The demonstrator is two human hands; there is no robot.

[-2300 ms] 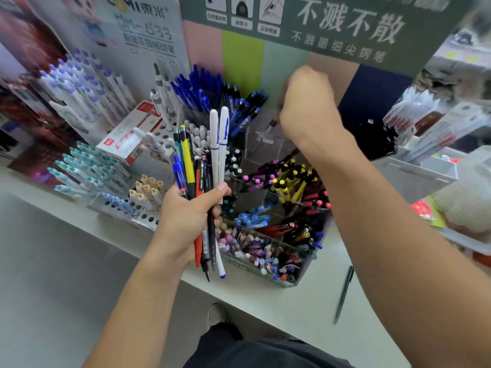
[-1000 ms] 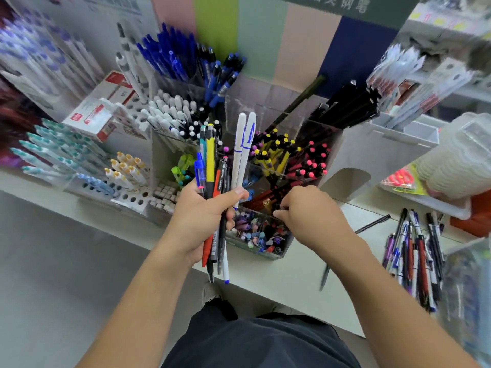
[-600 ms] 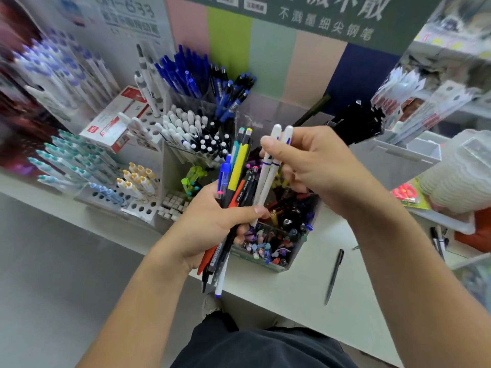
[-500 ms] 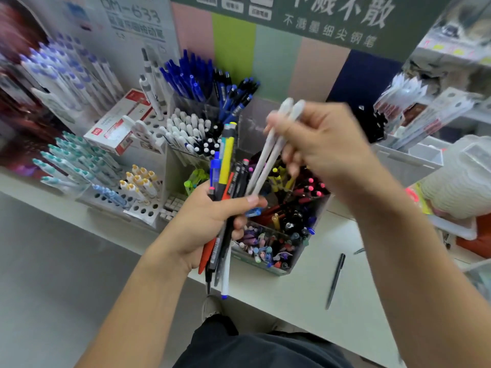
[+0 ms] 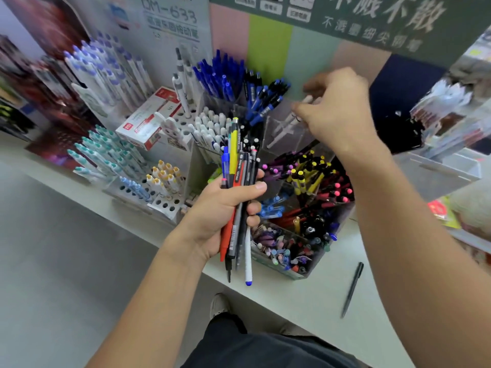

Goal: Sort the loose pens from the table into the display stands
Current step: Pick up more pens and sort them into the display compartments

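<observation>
- Lowering white pens point(image 5: 285, 126) into a clear acrylic compartment point(image 5: 289, 134) at the back of the stand: right hand point(image 5: 337, 115) pinches their top ends, fingers curled, tips already inside the compartment. Looks like two pens, but motion blur makes the count uncertain.
- Left hand point(image 5: 223, 213) is clamped around a mixed bundle of pens point(image 5: 239, 197), held upright in front of the stand: yellow barrel, blue clicker, red barrel, several black ones, plus one white pen with a blue tip hanging out the bottom.
- Hands are well apart, right one up and behind the left.
- Doing this step well, my take:
  - let the tips touch the compartment floor before releasing, otherwise they may bounce or tip over the wall
  - lean them against the back wall the same way the neighbouring stock leans
  - keep the left bundle low and still, clear of the right forearm
  - the white pen left in the bundle seems to match; it probably goes in the same compartment next
- Clear multi-compartment stand point(image 5: 305, 269) holds sorted groups: blue pens point(image 5: 223, 75) at the back, yellow-capped point(image 5: 305, 176) and pink-capped point(image 5: 337, 192) ones mid-row, mixed small items at the front.
- One loose black pen point(image 5: 352, 289) lies on the white table point(image 5: 305, 309), right of the stand, untouched.
- Left of the stand: white hole-rack displays point(image 5: 164, 205) with teal and purple-capped pens, and a red-and-white box point(image 5: 148, 120).
- Green sign with Chinese lettering point(image 5: 385, 19) hangs above.
</observation>
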